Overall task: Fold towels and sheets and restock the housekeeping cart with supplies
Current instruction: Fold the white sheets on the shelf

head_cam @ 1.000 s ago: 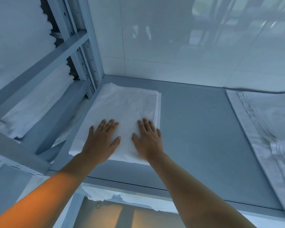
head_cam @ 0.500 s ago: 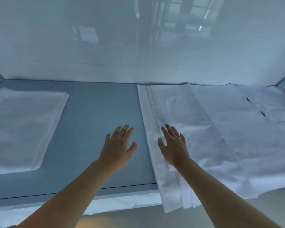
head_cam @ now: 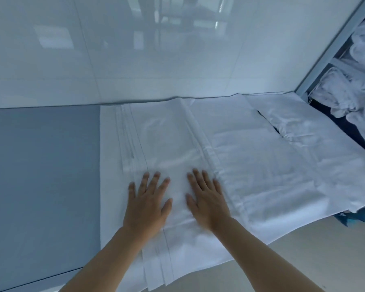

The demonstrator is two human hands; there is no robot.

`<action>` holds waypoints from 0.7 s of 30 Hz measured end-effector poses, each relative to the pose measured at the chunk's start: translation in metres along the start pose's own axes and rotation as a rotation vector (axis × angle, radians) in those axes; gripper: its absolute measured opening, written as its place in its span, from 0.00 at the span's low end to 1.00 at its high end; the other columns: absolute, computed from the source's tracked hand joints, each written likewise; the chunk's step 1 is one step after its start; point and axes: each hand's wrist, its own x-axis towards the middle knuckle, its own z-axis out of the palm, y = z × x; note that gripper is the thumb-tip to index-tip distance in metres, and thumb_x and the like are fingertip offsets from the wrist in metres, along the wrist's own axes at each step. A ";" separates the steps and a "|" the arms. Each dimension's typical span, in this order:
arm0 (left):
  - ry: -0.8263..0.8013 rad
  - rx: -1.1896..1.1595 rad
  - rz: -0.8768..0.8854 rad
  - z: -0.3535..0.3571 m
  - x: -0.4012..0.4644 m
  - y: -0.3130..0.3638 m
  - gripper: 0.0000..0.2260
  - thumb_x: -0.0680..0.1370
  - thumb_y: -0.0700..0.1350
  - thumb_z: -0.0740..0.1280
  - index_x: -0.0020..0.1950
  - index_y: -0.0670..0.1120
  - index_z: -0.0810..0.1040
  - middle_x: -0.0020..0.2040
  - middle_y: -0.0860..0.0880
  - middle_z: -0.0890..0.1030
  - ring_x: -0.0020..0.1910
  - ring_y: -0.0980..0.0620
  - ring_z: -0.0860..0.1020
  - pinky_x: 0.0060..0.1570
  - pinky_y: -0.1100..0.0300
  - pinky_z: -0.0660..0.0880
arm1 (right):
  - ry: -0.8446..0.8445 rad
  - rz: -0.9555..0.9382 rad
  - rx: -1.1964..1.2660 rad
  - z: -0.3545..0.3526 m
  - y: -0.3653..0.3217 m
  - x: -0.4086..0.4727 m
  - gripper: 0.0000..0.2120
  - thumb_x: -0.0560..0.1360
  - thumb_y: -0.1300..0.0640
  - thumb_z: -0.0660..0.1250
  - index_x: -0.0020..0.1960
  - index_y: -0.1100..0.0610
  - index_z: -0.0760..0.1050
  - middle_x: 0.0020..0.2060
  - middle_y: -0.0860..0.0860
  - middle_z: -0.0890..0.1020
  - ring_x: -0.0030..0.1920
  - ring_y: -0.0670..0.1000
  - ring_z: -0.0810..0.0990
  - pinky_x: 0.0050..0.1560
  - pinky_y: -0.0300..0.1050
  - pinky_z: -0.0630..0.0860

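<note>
Both hands, left (head_cam: 146,204) and right (head_cam: 207,200), lay open and flat, gripping nothing, on the sheet (head_cam: 167,140) at six o'clock of the worktop (head_cam: 42,165), likely to smooth it for folding.

sheets (head_cam: 251,165) cut off right, shelf linens (head_cam: 350,89) blurred

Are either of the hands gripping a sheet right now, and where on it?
Nothing is gripped. The left hand and right hand lie flat, fingers spread, on top of the white sheet stack, near its front edge.
</note>
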 end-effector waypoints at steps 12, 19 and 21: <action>0.012 0.013 0.012 -0.028 -0.051 -0.136 0.30 0.80 0.66 0.44 0.82 0.64 0.51 0.84 0.59 0.49 0.83 0.52 0.45 0.80 0.41 0.49 | 0.018 0.010 0.073 0.021 -0.149 0.000 0.34 0.82 0.38 0.42 0.85 0.49 0.41 0.83 0.48 0.40 0.82 0.53 0.35 0.81 0.59 0.40; 0.024 -0.004 0.014 -0.045 -0.096 -0.211 0.28 0.82 0.65 0.47 0.83 0.64 0.52 0.84 0.60 0.49 0.83 0.54 0.44 0.80 0.42 0.50 | 0.027 -0.007 0.085 0.036 -0.234 -0.005 0.33 0.83 0.39 0.44 0.85 0.50 0.43 0.84 0.50 0.41 0.83 0.54 0.37 0.81 0.59 0.39; 0.000 0.003 0.010 -0.051 -0.104 -0.224 0.28 0.82 0.66 0.46 0.83 0.64 0.50 0.84 0.60 0.48 0.83 0.54 0.43 0.80 0.42 0.49 | 0.013 -0.009 0.079 0.039 -0.250 -0.007 0.33 0.83 0.39 0.43 0.85 0.51 0.42 0.84 0.50 0.40 0.83 0.54 0.36 0.81 0.60 0.39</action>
